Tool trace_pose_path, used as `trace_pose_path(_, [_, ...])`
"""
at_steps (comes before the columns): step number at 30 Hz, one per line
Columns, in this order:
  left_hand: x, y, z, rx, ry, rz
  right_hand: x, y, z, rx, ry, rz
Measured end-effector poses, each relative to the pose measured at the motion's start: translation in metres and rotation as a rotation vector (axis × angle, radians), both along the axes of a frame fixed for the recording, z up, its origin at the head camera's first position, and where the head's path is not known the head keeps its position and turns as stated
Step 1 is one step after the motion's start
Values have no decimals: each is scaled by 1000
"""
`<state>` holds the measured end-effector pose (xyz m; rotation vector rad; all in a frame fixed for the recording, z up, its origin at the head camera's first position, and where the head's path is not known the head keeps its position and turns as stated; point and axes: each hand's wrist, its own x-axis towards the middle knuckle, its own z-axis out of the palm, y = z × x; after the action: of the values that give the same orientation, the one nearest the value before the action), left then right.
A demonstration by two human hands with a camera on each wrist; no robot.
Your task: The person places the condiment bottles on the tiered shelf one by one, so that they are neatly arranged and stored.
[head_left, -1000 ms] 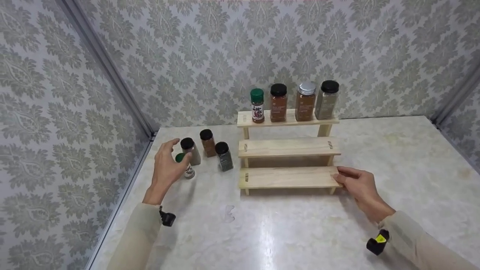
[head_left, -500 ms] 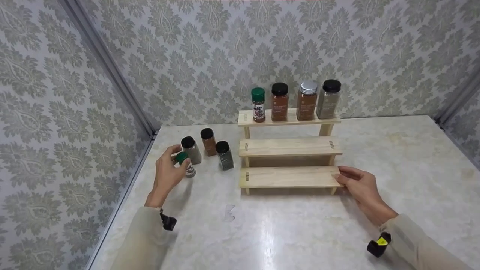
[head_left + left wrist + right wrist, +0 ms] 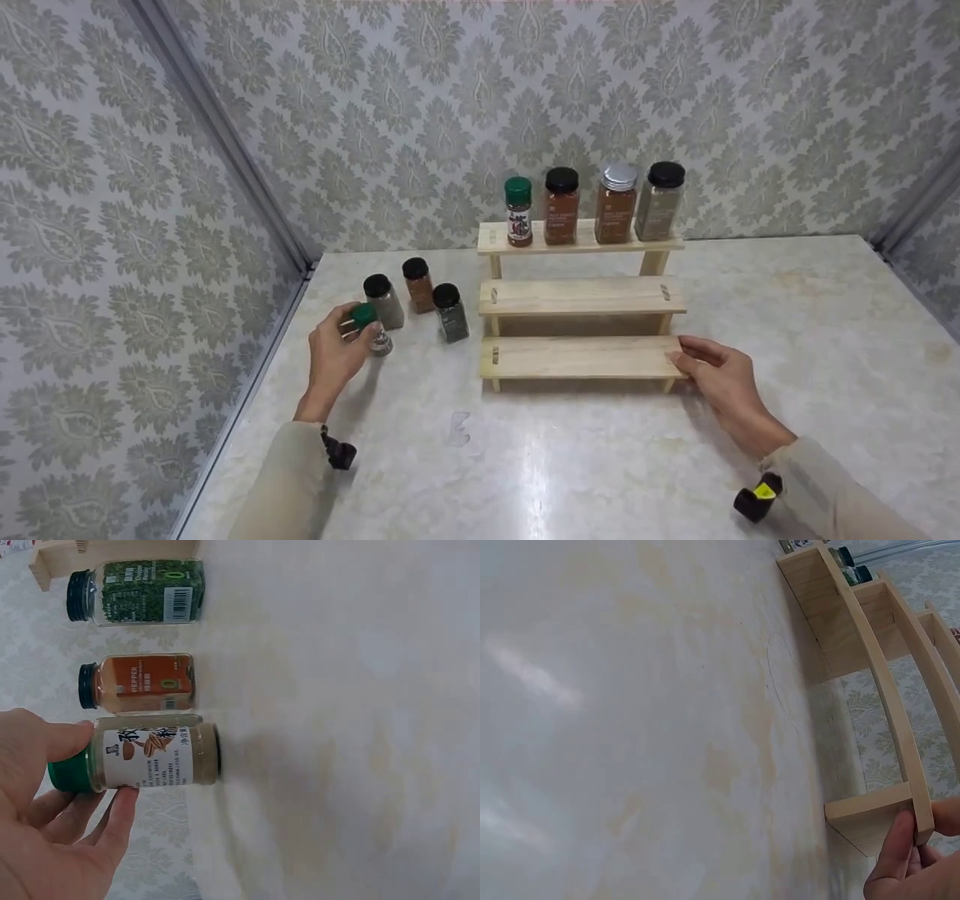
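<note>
At the left of the head view my left hand (image 3: 337,356) pinches a small spice jar (image 3: 154,757) between thumb and fingers, near its green cap (image 3: 71,771). The jar has a white label and brownish powder inside, and stands upright on the table. Right behind it is a black-capped jar of greyish powder (image 3: 386,307). My right hand (image 3: 724,382) grips the right end of the lowest shelf of a three-tier wooden rack (image 3: 581,358), thumb on one face and fingers around the edge in the right wrist view.
A black-capped jar of orange powder (image 3: 419,289) and one of green herbs (image 3: 452,319) stand left of the rack. On its top shelf are several spice jars, among them a green-capped one (image 3: 518,217) and a silver-capped one (image 3: 616,206). Patterned walls (image 3: 480,90) enclose the table.
My left hand has closed its thumb and fingers onto the green-capped jar, which it was only beside before. The right hand stays on the rack's shelf end.
</note>
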<state>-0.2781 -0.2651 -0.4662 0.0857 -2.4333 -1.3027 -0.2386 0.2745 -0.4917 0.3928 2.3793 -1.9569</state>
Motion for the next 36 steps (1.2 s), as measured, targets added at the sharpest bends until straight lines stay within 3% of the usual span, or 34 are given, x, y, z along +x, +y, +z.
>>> trace_pose_path(6, [5,13,37,18,114,-5,1,0,2,1,8,3])
trace_pose_path(13, [12,44,84,5,241,-101,2,2,3,-10,7,5])
trace_pose_path(18, [14,75,108,-24,297,-178,2,1,2,11,7,17])
trace_pose_path(22, [12,102,120,-50,316,-241,3,0,2,8,4,15])
trace_pose_path(28, [6,148,133,-15,342,-345,4,5,2,-6,3,-2])
trace_pose_path(36, [2,187,140,35,357,-444,1,-1,1,5,14,-16])
